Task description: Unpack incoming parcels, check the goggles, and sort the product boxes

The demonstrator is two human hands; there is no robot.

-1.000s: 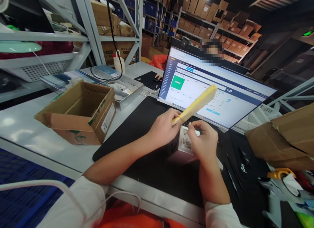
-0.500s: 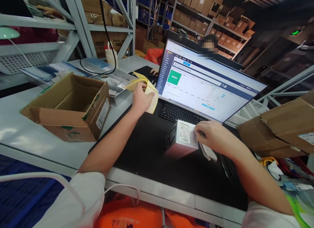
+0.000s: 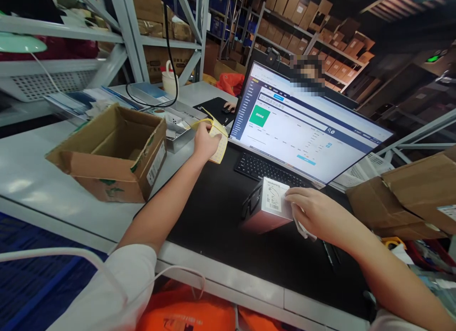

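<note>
My left hand (image 3: 206, 143) pinches folded yellow paper sheets (image 3: 220, 148) with small printed marks, above the back edge of the black desk mat (image 3: 213, 217). A silver-white product box (image 3: 272, 205) stands on the mat, with a printed label and barcode on its top and a dark picture on its left side. My right hand (image 3: 308, 210) is closed at the box's top right edge, fingertips against it; the thumb is partly hidden. Below that hand a white object (image 3: 302, 229) shows in part, its kind unclear.
An open cardboard box (image 3: 110, 155) stands on the left. A monitor (image 3: 306, 127) and keyboard (image 3: 263, 169) are behind the product box. Pens (image 3: 328, 255) lie on the mat's right. More cartons (image 3: 420, 193) crowd the right side. Another person's hand (image 3: 230, 106) rests on a mouse beyond the monitor.
The right hand has lowered slightly and its fingers now lie against the box's edge. The yellow sheets hang more folded down in the left hand. The view has shifted a little.
</note>
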